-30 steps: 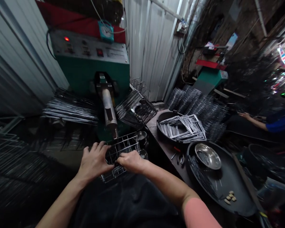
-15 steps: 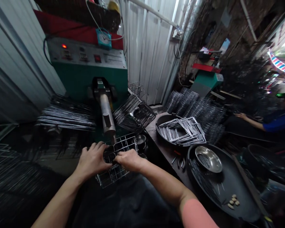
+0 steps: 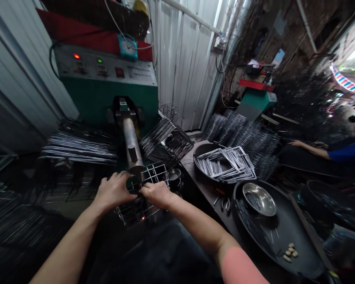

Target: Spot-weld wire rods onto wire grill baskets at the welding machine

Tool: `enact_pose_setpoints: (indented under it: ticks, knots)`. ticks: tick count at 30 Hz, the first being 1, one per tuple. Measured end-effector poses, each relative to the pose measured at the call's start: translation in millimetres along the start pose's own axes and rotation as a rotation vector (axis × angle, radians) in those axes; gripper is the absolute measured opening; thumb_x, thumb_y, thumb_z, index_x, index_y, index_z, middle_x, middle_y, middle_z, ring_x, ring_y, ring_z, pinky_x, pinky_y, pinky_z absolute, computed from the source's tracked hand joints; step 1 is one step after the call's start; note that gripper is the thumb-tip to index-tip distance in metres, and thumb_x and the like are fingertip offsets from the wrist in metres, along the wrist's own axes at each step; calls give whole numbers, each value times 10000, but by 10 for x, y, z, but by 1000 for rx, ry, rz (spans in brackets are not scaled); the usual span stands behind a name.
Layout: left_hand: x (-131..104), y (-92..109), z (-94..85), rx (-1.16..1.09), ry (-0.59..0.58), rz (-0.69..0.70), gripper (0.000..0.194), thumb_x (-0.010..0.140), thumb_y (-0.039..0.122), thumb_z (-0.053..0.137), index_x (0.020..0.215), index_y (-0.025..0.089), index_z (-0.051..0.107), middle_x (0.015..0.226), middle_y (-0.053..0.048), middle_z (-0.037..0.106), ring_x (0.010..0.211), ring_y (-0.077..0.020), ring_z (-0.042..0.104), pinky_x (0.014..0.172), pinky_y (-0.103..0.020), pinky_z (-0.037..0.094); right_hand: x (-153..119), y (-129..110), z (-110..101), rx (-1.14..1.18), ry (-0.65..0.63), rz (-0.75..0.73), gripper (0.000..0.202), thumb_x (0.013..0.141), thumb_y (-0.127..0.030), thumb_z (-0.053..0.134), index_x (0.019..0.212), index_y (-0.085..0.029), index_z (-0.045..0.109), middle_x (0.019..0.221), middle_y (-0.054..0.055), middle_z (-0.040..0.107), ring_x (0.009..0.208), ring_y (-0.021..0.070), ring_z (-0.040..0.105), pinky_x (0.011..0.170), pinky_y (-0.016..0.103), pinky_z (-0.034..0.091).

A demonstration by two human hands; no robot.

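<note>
One head cam: above and behind the grip, near, facing forward and down over left hand (image 3: 114, 193), right hand (image 3: 157, 194); machine (image 3: 100, 96) beyond, tray (image 3: 290, 223) right.

Machine body's (image 3: 106, 92) dk green, ctrl panel (image 3: 142, 73) grey w/ one red lamp (image 3: 76, 56) & one green lamp (image 3: 99, 60). Dial above (image 3: 127, 48) is turquoise. Wire rack (image 3: 155, 173) shows a silvery sq. grid. Big tray (image 3: 297, 225) over here's blk, bowl (image 3: 262, 199) silver, small pcs (image 3: 287, 258) beige. Near sleeve (image 3: 239, 266) pink, co-worker's sleeve (image 3: 347, 152) blue. Far cloth (image 3: 345, 82): red, white & blue stripes.
</note>
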State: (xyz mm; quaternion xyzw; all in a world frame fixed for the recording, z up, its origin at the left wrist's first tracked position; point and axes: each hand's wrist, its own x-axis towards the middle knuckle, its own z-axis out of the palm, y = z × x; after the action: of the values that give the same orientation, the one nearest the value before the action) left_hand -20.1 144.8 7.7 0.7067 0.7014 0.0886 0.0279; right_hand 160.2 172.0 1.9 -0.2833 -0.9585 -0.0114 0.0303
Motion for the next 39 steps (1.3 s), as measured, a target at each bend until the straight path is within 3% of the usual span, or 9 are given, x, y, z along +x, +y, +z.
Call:
enact_pose_setpoints:
  ticks: [5, 8, 12, 20, 29, 33, 39]
  knots:
    - [4, -16, 6, 24, 28, 24, 600, 648, 416, 648, 1186, 153, 650, 1215, -201, 666, 1148, -431, 603, 892, -557, 495, -50, 39, 41, 56, 25, 32, 276, 988, -188, 498, 1220, -237, 641, 1169, 59, 708, 912, 167, 718, 576, 220, 519]
    - [-16, 5, -19, 47, 42, 42, 624, 628, 457, 690, 1171, 152, 649, 1179, -204, 674, 1129, -433, 603, 913, -569, 481, -146, 68, 64, 91, 61, 132, 300, 992, -205, 493, 1250, -260, 636, 1280, 61, 671, 962, 166, 716, 605, 217, 523]
    - [56, 4, -74, 52, 6, -2, 569, 623, 493, 703, 1104, 193, 652, 1104, -171, 697, 1108, -412, 614, 916, -553, 485, -150, 121, 71, 96, 41, 238, 282, 976, -168, 480, 1178, -242, 662, 1235, 60, 682, 921, 183, 727, 638, 255, 536]
    - [268, -64, -138, -45, -42, -34, 756, 628, 444, 661, 1318, 157, 545, 1240, -203, 666, 1182, -422, 588, 972, -571, 455, 50, 225, 72, 21, 65, 227, 294, 969, -134, 440, 1159, -230, 644, 1257, 71, 672, 909, 176, 723, 596, 243, 494]
    - [380, -157, -73, -131, -106, -73, 817, 654, 500, 629, 1380, 162, 468, 1274, -203, 647, 1192, -400, 600, 945, -500, 474, 167, 332, 101, -37, 74, 165, 257, 1018, -206, 413, 1131, -233, 643, 1215, 49, 684, 868, 189, 719, 589, 263, 516]
    - [296, -107, -91, -104, -99, -67, 856, 646, 487, 640, 1398, 126, 449, 1232, -231, 657, 1164, -419, 610, 942, -520, 471, 120, 300, 22, -76, 36, 129, 255, 989, -146, 429, 1149, -210, 616, 1183, 66, 684, 832, 184, 719, 588, 271, 532]
    - [-90, 85, -26, 6, -56, -89, 993, 603, 435, 672, 1490, 119, 356, 1352, -207, 612, 1217, -400, 582, 1024, -504, 428, -284, 91, 84, -61, 43, 74, 214, 949, -131, 492, 1090, -190, 642, 1118, 82, 690, 753, 175, 707, 546, 260, 523]
